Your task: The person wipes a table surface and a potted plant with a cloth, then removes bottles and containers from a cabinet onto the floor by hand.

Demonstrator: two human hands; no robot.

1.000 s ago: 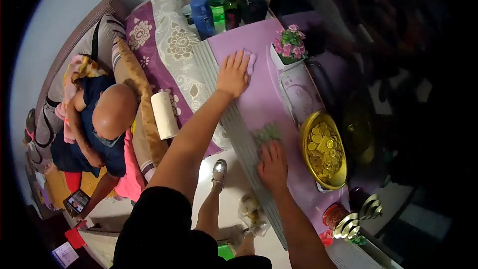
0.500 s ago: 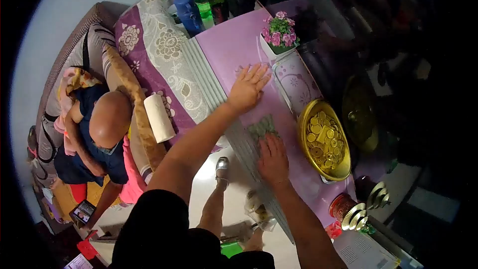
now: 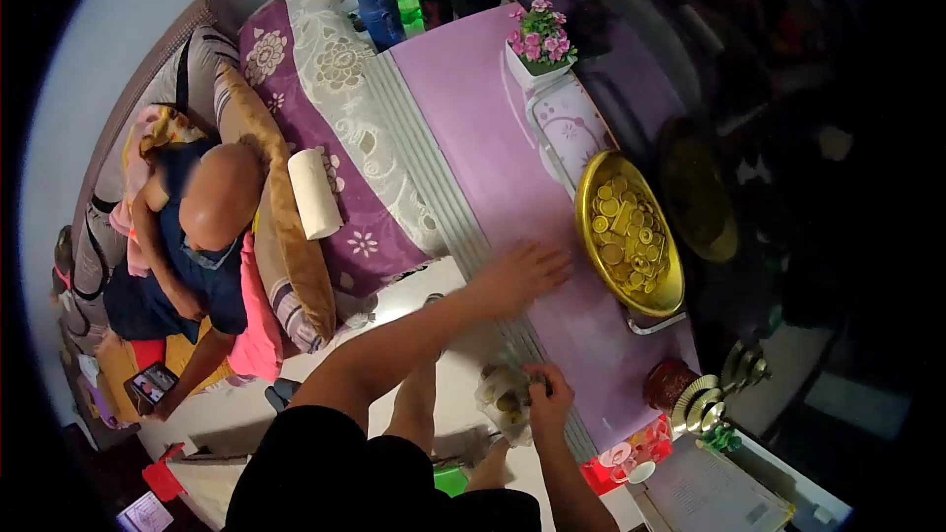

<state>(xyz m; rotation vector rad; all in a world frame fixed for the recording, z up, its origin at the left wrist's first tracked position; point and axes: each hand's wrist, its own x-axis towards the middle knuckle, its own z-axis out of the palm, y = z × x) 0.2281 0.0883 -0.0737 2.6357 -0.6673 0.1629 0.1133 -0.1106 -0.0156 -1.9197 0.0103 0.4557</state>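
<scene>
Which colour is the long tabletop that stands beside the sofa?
Light purple: the tabletop shows best in the head view, the only one.

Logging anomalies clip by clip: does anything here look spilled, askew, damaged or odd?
Nothing looks spilled or damaged: the purple tabletop shows no puddle, and the gold-coloured coins lie inside their bowl. The white roll looks mildly misplaced, lying loose on its side on the patterned cover beside the tan cushion.

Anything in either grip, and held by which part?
Right grip apparently holds a blurred greenish item; held part can't be told. Left grip, spread over the purple tabletop, shows nothing held.
</scene>
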